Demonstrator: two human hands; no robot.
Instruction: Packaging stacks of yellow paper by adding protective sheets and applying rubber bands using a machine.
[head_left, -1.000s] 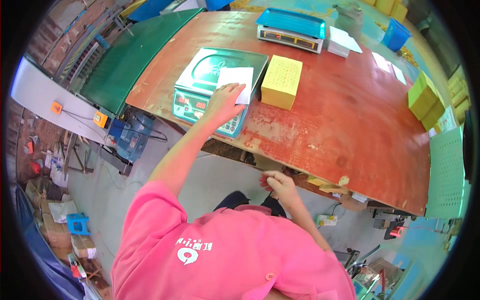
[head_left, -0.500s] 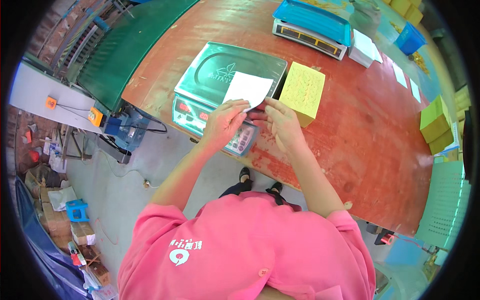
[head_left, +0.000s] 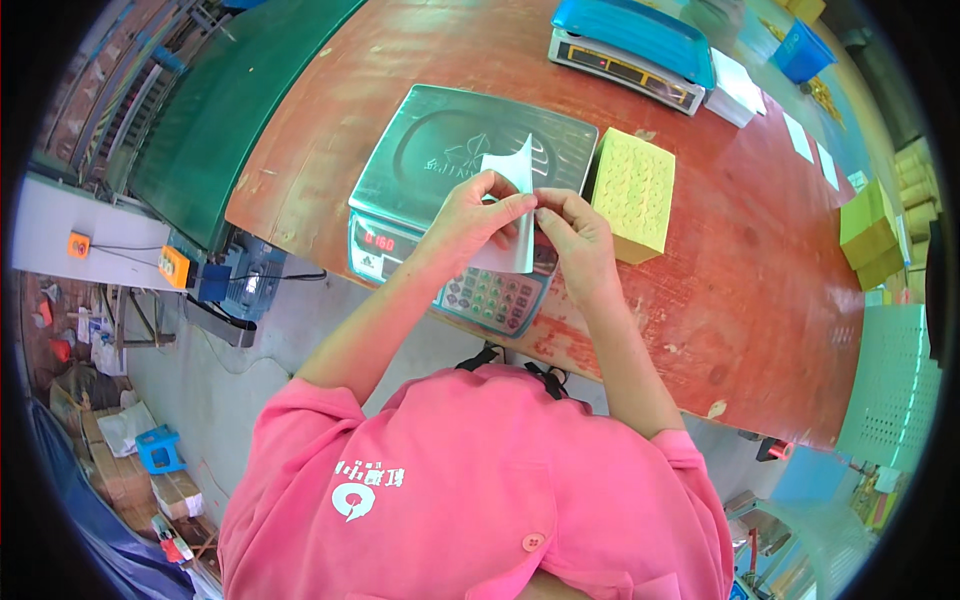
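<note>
We held a white sheet (head_left: 512, 215) between both hands, just above the front of the scale (head_left: 440, 150). Our left hand (head_left: 470, 218) pinched the sheet's left side, thumb and fingertips (head_left: 513, 203) closed on its edge, with the other fingers curled loosely behind. Our right hand (head_left: 578, 232) met it from the other side, its fingertips (head_left: 545, 213) clamped on the same sheet, almost touching those of the left hand. The top corner of the sheet stood up above our fingers, bent slightly away from us, while its lower part hung down below them and covered a bit of the scale's keypad (head_left: 490, 296).

Directly beyond our fingers lay the scale's steel weighing pan, bare and shiny. Below and to the left of the left fingers glowed the scale's red display (head_left: 378, 242). Just to the right of the right fingers stood a yellow box (head_left: 632, 192), close to the scale's side, on the reddish-brown table (head_left: 760, 260). Further beyond our fingers sat a second scale with a blue top (head_left: 632, 40), and to its right a small stack of white sheets (head_left: 735, 88). Far to the right of our hands, near the table's end, were green-yellow boxes (head_left: 868, 232). Left of our fingers, beyond the table's edge, ran a green conveyor belt (head_left: 230, 100).
</note>
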